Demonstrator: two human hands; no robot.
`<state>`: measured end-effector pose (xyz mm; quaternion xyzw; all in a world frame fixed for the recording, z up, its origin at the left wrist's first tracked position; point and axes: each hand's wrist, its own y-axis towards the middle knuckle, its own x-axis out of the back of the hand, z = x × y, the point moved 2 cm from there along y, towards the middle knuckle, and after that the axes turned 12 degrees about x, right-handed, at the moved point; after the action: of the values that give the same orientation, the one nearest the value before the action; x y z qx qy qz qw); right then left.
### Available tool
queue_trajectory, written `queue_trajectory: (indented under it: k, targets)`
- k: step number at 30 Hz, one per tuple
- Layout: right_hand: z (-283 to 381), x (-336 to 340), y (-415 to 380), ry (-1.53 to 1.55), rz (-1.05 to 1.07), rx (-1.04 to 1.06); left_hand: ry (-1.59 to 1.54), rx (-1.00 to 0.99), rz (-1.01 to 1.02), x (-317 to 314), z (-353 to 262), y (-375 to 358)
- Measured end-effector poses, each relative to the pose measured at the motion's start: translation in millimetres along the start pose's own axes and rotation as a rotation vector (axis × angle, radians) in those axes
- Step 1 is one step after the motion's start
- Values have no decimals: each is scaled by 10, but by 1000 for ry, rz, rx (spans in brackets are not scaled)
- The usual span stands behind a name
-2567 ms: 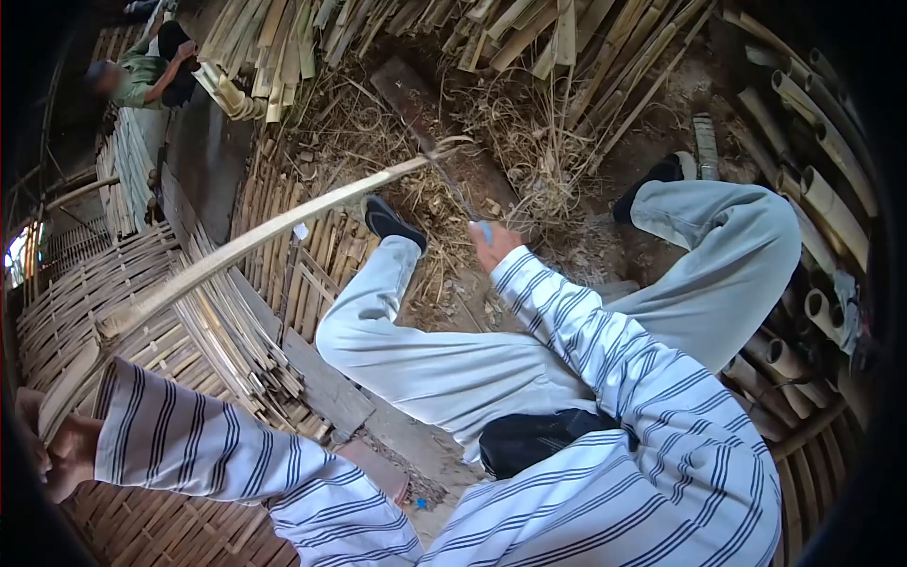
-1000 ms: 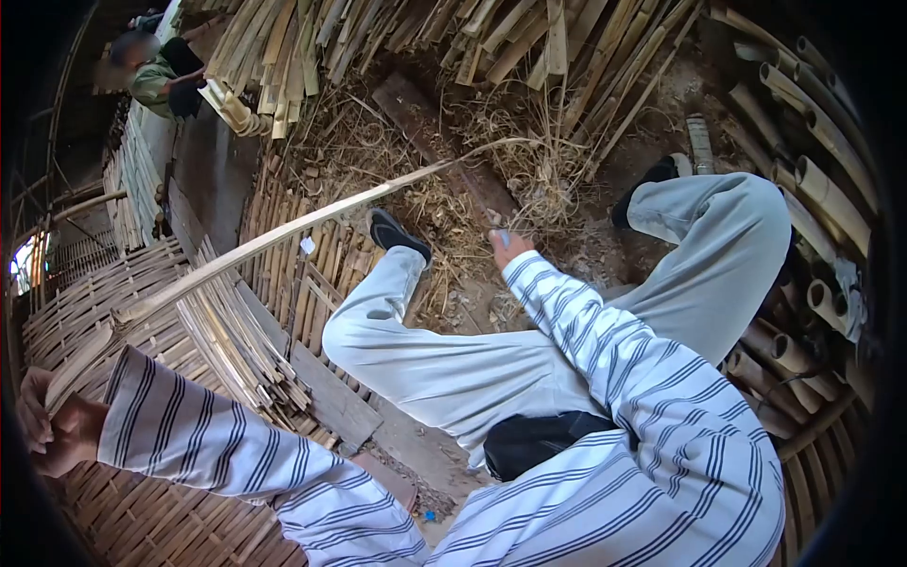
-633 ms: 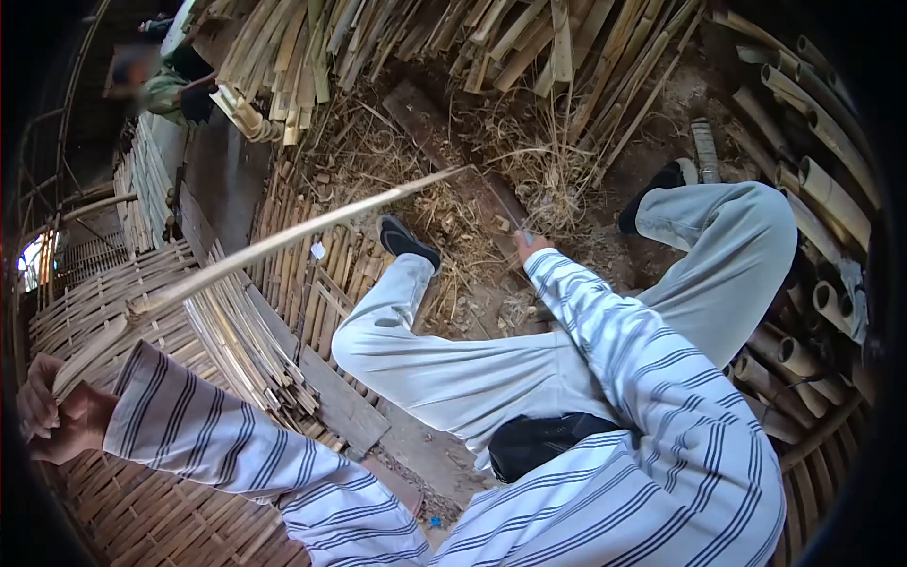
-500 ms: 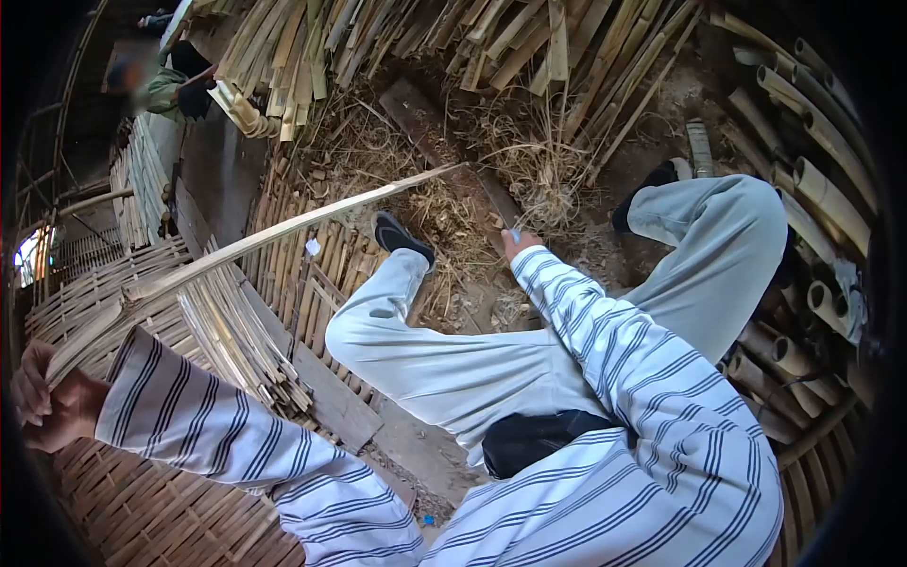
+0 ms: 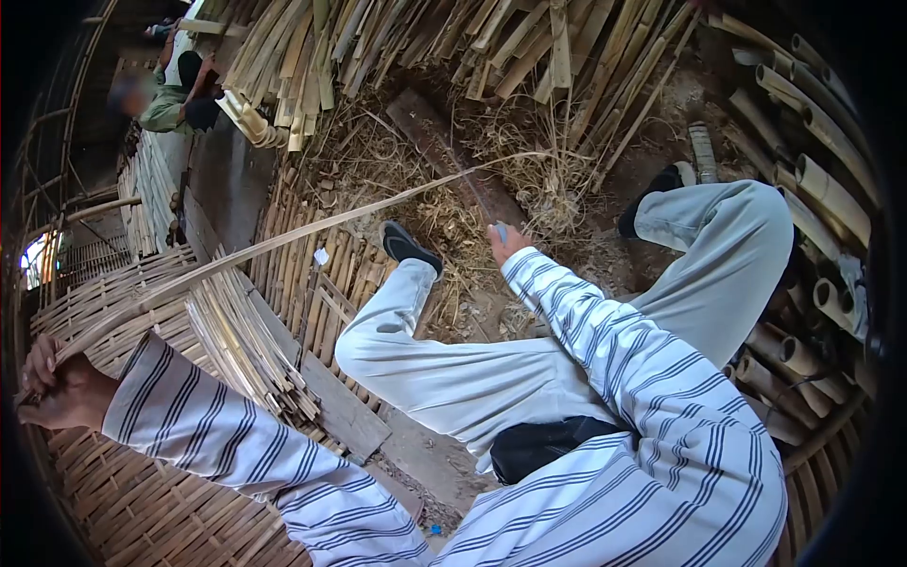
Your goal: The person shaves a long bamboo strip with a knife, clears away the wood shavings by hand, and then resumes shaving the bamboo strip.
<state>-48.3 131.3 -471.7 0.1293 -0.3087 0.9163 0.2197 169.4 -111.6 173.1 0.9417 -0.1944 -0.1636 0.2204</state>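
Note:
At the far left, my left hand (image 5: 71, 389) grips the near end of a long bamboo strip (image 5: 283, 236). From there the strip runs across in a slight bow, its far end over the heap of shavings (image 5: 543, 194). My right hand (image 5: 511, 243) is closed around the handle of a knife (image 5: 484, 203), whose thin blade points away from me and overlaps a dark wooden plank (image 5: 425, 128) on the ground. The strip passes just beyond my right hand, near the blade's tip.
Bundles of split bamboo (image 5: 397, 38) lie at the top, with bamboo poles (image 5: 831, 198) stacked along the right. A bundle of thin strips (image 5: 246, 340) and woven bamboo matting (image 5: 170, 482) are at the left. Another person (image 5: 170, 104) sits at the upper left.
The bamboo strip's far end has shifted right and slightly up, and the strip now bows more. My right hand has moved a little left, and the knife blade shows more clearly.

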Motion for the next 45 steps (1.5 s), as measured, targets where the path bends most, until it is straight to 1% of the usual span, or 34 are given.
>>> queue_trajectory:
  k: [1,2,4,5,8,9,12,14,15,18,19,21,23,26,27,28,30,33,34,35,36,38,41,43,45]
  targets:
    - [-39,-2,46,5,84,1,24,-2,-37,78,-12,65]
    - [-86,-10,38,-3,91,4,50,-4,-74,151,-31,126]
    - [-156,-8,50,-21,106,15,-32,87,137,203,-51,229]
    - [-228,9,100,-53,100,-27,-72,133,237,238,-54,253]
    - [-652,-101,227,-133,91,-159,-61,152,317,175,-8,209]
    - [-682,6,254,-152,82,-202,-32,99,316,244,-7,247]
    - [-604,146,256,-85,45,-175,-100,86,268,254,-46,298]
    - [-516,85,165,-91,60,-91,-88,92,261,296,-41,301]
    - [-366,128,55,-67,61,-46,-102,109,276,314,-39,312]
    - [-336,-35,-17,-110,21,0,-83,122,267,366,-10,256]
    - [-316,39,-67,-92,67,-98,-68,118,262,369,-17,241]
    - [-628,81,72,-97,96,-197,-117,134,265,393,-15,211]
    - [-631,146,125,-66,105,-264,-175,150,281,414,-3,174]
    - [-497,213,43,-46,83,-140,-178,157,287,491,20,107]
    - [-389,222,-85,-69,16,-111,-214,167,277,543,26,112]
    - [-446,112,-72,-73,-8,-75,-185,141,205,607,21,98]
    - [-519,-38,-68,-103,64,-106,-116,101,54,720,-8,38]
    - [-771,-33,-15,-99,107,-207,-90,79,-58,720,-10,-84]
    - [-790,6,60,-153,105,-291,-108,71,-37,721,-23,-74]
    - [-823,25,85,-139,117,-284,-124,68,-21,729,-27,-71]
    - [-721,127,52,-128,129,-278,-142,66,-8,750,-38,-86]
    - [-674,149,96,-150,127,-321,-127,90,49,848,-93,-57]
    - [-647,121,113,-176,140,-327,-104,108,81,512,-85,-107]
    - [-574,181,159,-240,179,-337,-70,116,84,144,-63,-247]
    - [-488,279,205,-190,196,-329,-26,138,172,4,-141,-302]
